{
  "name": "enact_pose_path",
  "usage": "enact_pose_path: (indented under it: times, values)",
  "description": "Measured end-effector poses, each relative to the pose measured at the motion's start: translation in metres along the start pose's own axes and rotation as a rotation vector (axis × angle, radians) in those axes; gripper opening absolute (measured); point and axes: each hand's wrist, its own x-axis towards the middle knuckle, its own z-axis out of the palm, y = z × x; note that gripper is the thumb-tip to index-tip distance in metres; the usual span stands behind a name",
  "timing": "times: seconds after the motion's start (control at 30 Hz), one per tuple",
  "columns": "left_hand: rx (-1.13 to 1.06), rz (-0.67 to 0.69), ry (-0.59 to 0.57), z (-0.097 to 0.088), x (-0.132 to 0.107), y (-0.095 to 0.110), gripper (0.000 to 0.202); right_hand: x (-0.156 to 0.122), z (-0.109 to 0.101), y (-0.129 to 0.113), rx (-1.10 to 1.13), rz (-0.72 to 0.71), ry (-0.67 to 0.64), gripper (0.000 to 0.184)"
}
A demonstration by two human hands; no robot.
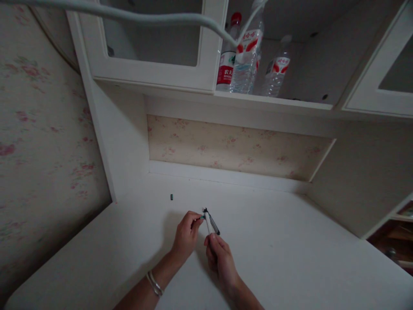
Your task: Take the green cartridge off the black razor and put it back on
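Observation:
My right hand (221, 260) is closed around the lower end of a slim white-and-black device (208, 223), its upper end pointing away from me. A dark, narrow strip (214, 224) runs along the device's right side; whether it is joined on, I cannot tell. Close to the device's upper end, my left hand (186, 234) pinches a small green-and-dark piece (202, 217) between thumb and fingertips. It looks like a small battery, mostly covered by the fingers. Farther back on the white desk (271, 245) lies a similar small dark green cylinder (171, 197).
Overhead, an open cabinet shelf (274, 100) holds several plastic water bottles (247, 60). A pale cable (155, 19) crosses in front of the glazed cabinet door (145, 71). Flowered wallpaper (48, 142) covers the left wall. A brown shelf compartment (393, 241) is at the right edge.

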Motion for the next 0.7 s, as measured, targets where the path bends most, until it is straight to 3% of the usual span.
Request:
enact_pose_path:
  times: [0.13, 0.3, 0.47, 0.7]
  values:
    - [0.001, 0.003, -0.002, 0.0005, -0.0008, -0.0010, 0.010, 0.0015, -0.0031, -0.0015, 0.011, -0.024, 0.051, 0.051]
    - [-0.007, 0.005, -0.003, 0.0017, -0.0008, -0.0023, 0.010, -0.0011, 0.0000, -0.0014, 0.017, 0.037, -0.054, 0.049]
    - [0.000, 0.030, -0.003, 0.0004, -0.0006, -0.0002, 0.011, 0.0020, -0.0031, -0.0014, 0.015, -0.016, 0.045, 0.050]
    - [-0.013, 0.024, -0.002, -0.0003, 0.0007, 0.0010, 0.011, -0.0006, 0.0008, -0.0008, 0.029, 0.051, -0.035, 0.049]
